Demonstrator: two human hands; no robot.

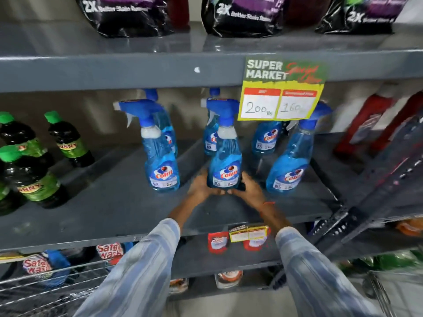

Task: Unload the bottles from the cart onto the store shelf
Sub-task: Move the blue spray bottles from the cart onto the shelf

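A blue spray bottle (pixel 225 156) with a Colin label stands upright on the grey middle shelf (pixel 114 202). Both hands wrap its base: my left hand (pixel 200 186) on its left side, my right hand (pixel 248 187) on its right. Another spray bottle (pixel 160 156) stands just to the left and a third (pixel 289 163) leans to the right. Several more blue spray bottles stand behind them. The wire cart (pixel 45 287) shows at the bottom left, with Safewash packs (pixel 37 266) seen through it.
Green-capped dark bottles (pixel 29 170) fill the shelf's left end. Red packs (pixel 366 124) stand at the right. A price sign (pixel 281 90) hangs from the upper shelf edge over the back bottles. Black detergent bags (pixel 240 14) sit above. A dark metal upright (pixel 377 186) crosses at right.
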